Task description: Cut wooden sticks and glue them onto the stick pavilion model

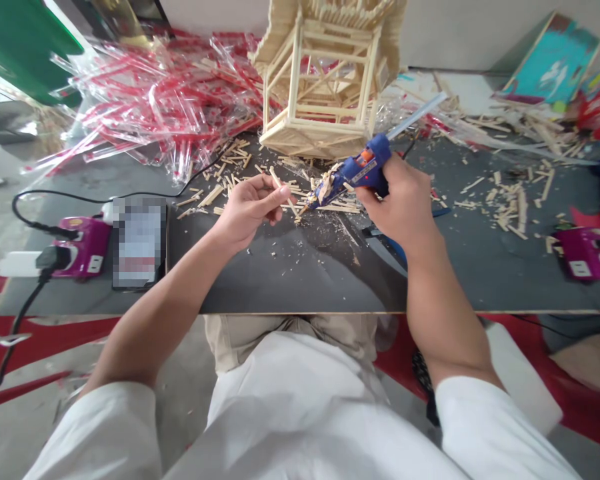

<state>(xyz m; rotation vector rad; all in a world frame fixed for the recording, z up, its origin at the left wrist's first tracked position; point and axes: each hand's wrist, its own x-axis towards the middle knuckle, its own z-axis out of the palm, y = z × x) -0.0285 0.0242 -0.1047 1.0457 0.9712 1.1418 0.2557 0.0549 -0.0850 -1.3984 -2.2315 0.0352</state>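
Note:
Between the thumb and fingers of my left hand (255, 208) is a short, thin wooden stick (276, 177). My right hand (403, 200) grips a blue glue gun (367, 170), its nozzle pointing down and left close to my left fingertips. A long translucent glue stick (415, 116) sticks out of the gun's back end. Just beyond both hands stands a pavilion-like model (325, 87) built of pale wooden sticks. Cut stick pieces (230, 160) and crumbs lie scattered around and below my hands.
A heap of red and clear plastic wrappers (165, 100) covers the back left. At left are a phone (139, 247) and a purple power socket (83, 245) with black cables. Another purple socket (587, 252) sits at right. Loose stick offcuts (517, 203) lie on the right side.

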